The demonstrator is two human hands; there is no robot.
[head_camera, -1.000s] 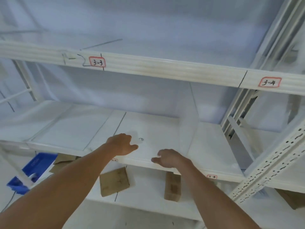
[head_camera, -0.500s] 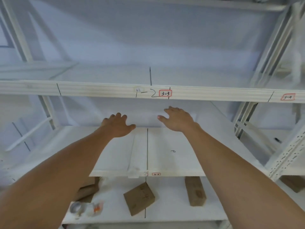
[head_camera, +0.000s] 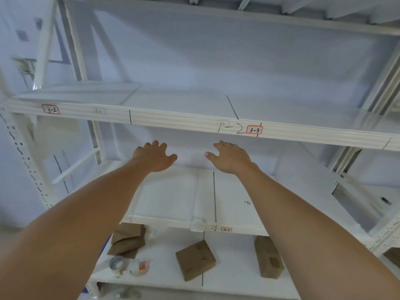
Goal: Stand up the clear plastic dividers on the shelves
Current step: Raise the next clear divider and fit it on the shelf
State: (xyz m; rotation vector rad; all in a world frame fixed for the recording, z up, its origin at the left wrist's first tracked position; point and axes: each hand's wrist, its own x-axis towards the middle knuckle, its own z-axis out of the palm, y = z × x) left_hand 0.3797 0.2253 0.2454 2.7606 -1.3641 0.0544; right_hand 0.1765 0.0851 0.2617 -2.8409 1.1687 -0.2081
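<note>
My left hand (head_camera: pixel 154 156) and my right hand (head_camera: pixel 230 158) are raised side by side, palms forward and fingers apart, holding nothing. They hover over the back of the middle shelf (head_camera: pixel 236 213), just below the beam labelled 3-3 (head_camera: pixel 254 129). A clear plastic divider (head_camera: pixel 168 195) lies flat on that shelf under my left forearm, its clear foot (head_camera: pixel 198 224) at the front edge. Another clear divider (head_camera: pixel 324 187) stands upright to the right. A third clear sheet (head_camera: pixel 82 92) lies flat on the upper shelf at the left.
On the lower shelf (head_camera: pixel 233 278) lie three brown cardboard boxes (head_camera: pixel 195 259), a tape roll (head_camera: pixel 116 264) and small packets. White perforated uprights (head_camera: pixel 23 161) frame the rack on both sides. A black line (head_camera: pixel 214 195) marks the middle shelf.
Both hands rose from the front edge of the middle shelf to just below the upper beam and opened their fingers. The view swung left and up.
</note>
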